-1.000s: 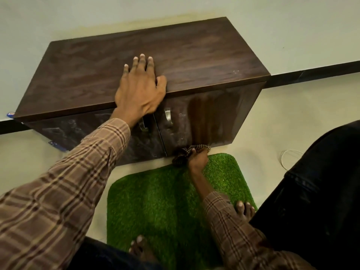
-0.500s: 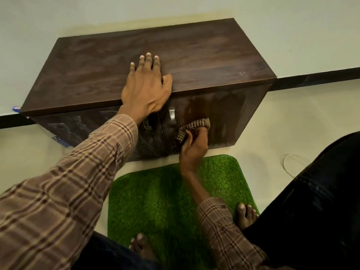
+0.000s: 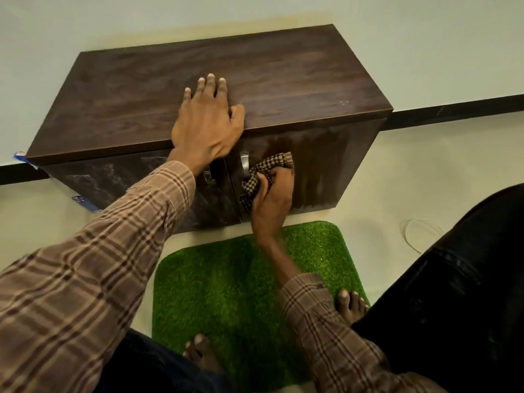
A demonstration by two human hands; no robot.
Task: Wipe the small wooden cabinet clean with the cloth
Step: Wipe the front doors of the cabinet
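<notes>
Head view: a dark wooden cabinet (image 3: pixel 255 89) is seen standing on a pale floor (image 3: pixel 411 171) against a light wall (image 3: pixel 425 38), with a green mat (image 3: pixel 226 285) laid just in front of it. The left hand (image 3: pixel 208 129) is laid flat on the cabinet's top near the front edge, palm down, fingers (image 3: pixel 211 86) held close together and the thumb set apart to the right. The right hand (image 3: pixel 270 202) is pressed against the right door (image 3: pixel 326 165), its fingers curled around a bunched checked cloth (image 3: pixel 263 177), which is held against the door just right of a metal handle (image 3: pixel 244 163). A second handle (image 3: pixel 208 177) on the left door is partly hidden under the left wrist. Streaks are visible on the right door beside the cloth. Both arms are covered by plaid sleeves (image 3: pixel 113 251). Bare toes (image 3: pixel 351 304) are seen resting on the mat's near edge, by the right sleeve
</notes>
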